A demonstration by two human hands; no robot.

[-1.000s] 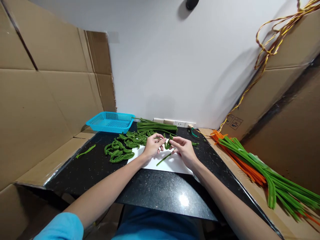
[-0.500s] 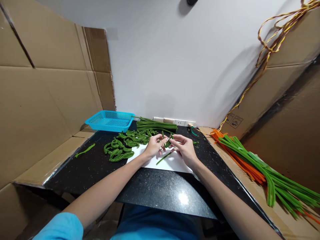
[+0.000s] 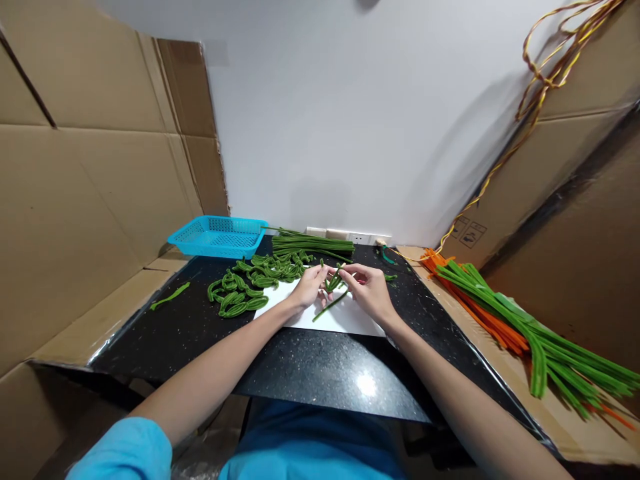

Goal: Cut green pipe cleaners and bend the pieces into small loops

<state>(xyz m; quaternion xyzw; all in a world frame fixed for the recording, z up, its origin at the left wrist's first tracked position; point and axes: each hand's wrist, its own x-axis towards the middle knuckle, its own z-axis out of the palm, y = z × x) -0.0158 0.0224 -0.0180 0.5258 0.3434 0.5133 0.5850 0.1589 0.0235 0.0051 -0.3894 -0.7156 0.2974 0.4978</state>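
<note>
Between my two hands is a dark green pipe cleaner (image 3: 334, 283) bent into loops, with one straight end hanging down toward the white sheet (image 3: 300, 320). My left hand (image 3: 311, 287) pinches the looped part from the left. My right hand (image 3: 367, 288) grips it from the right with thumb and forefinger. Left of the sheet lies a pile of dark green pipe cleaners (image 3: 243, 305) shaped into loops. A bundle of straight dark green pipe cleaners (image 3: 313, 247) rests behind the hands.
A blue plastic basket (image 3: 220, 253) stands at the back left of the black tabletop (image 3: 310, 373). Brighter green strips (image 3: 540, 347) and orange strips (image 3: 480, 313) lie on cardboard at right. One green strip (image 3: 170, 296) lies at left. Yellow-brown twisted wire (image 3: 500, 163) hangs on the right.
My right fingers have shifted slightly on the pipe cleaner, and its loops show more openly between the hands. The view has tilted slightly downward.
</note>
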